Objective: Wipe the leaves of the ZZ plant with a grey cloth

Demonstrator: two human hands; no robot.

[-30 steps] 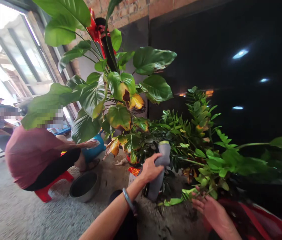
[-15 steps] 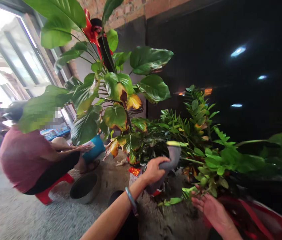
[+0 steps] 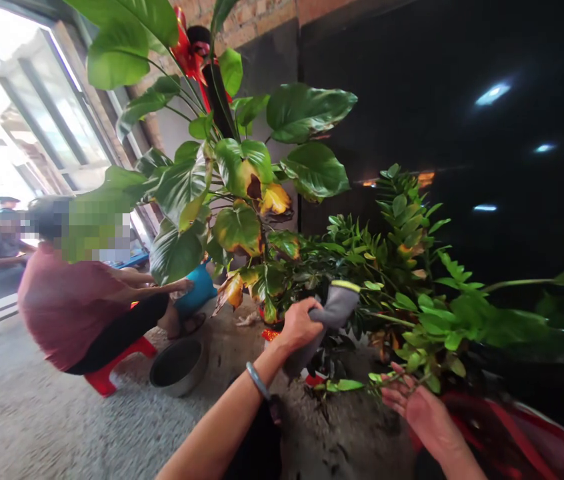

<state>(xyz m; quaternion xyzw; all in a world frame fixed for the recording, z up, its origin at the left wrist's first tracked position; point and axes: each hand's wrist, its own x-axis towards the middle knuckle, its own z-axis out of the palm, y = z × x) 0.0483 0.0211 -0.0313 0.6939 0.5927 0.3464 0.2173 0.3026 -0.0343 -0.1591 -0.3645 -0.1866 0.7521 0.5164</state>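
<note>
My left hand [image 3: 299, 325] is closed round a grey cloth [image 3: 335, 308] with a yellow-green edge, holding it against the leaves of a small-leaved green plant [image 3: 402, 267]. A grey bangle sits on that wrist. My right hand [image 3: 415, 405] lies palm up, fingers spread, under a drooping stem [image 3: 397, 377] of the same plant, its fingertips touching the leaves. Just behind stands a large-leaved plant [image 3: 232, 180] with some yellow and brown leaves and a red bow [image 3: 187, 50] at its dark pole.
At the left a person in a maroon top [image 3: 67, 303] squats on a red stool [image 3: 112, 370], with a metal bowl [image 3: 178, 365] on the gritty floor beside them. Another person sits at the far left. A dark wall [image 3: 462, 100] fills the right; something red [image 3: 522, 440] lies at bottom right.
My left hand has tilted the grey cloth from upright towards the right and pushed it into the plant's leaves. My right hand has stayed under the drooping stem.
</note>
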